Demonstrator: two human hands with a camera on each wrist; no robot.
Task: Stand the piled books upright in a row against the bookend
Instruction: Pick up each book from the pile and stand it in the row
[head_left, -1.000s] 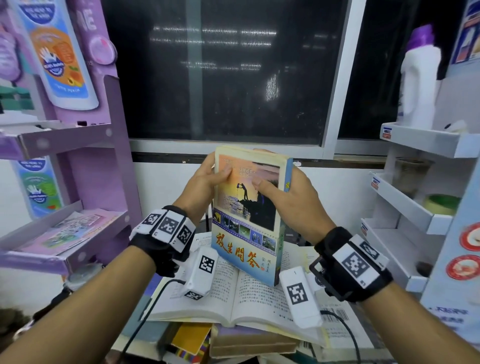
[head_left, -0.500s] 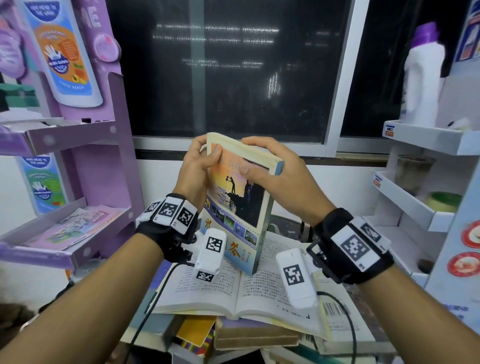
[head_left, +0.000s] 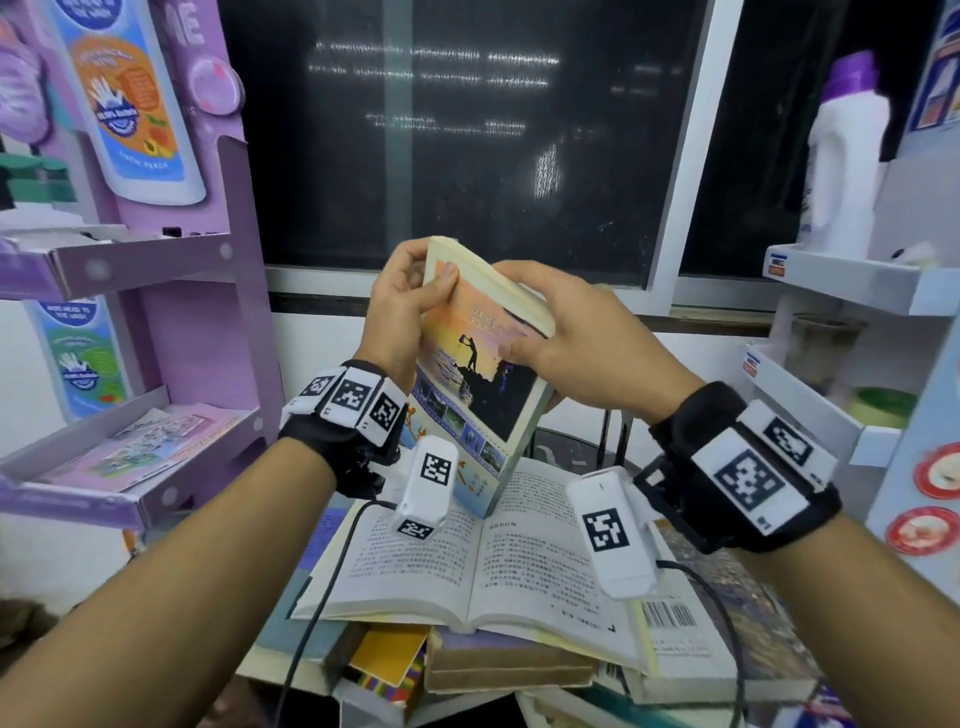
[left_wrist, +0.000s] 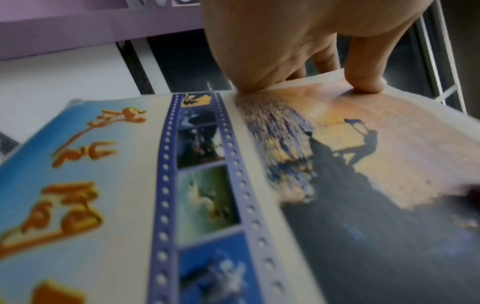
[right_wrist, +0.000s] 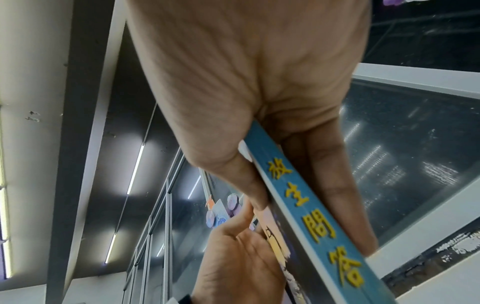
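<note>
Both hands have hold of one book. The left hand (head_left: 400, 306) pinches the upper left corner of the paperback with the sunset climber on its glossy cover (head_left: 475, 384), thumb pressed flat on the cover and the fingers curled behind the page block, as the left wrist view shows with the thumb (left_wrist: 363, 67) bearing down near the cover's edge. The right hand (head_left: 576, 338) clamps the spine side, thumb on the cover and fingers wrapped round the back; from the right wrist the teal spine with yellow characters (right_wrist: 311, 209) runs out between thumb and fingers. The book is lifted clear in the air, in front of the dark window (head_left: 467, 130), its long axis steeply up and down but tilted, top edge leaning away toward the glass and to the left, lower corner pointing down at the open white-paged book (head_left: 467, 566) just beneath it. That open book lies flat on an untidy pile of closed books (head_left: 498, 670). To the left stands a purple cardboard display shelf (head_left: 156, 260); to the right, a white shelf unit (head_left: 852, 280) carries a white bottle with a purple cap (head_left: 844, 171).
</note>
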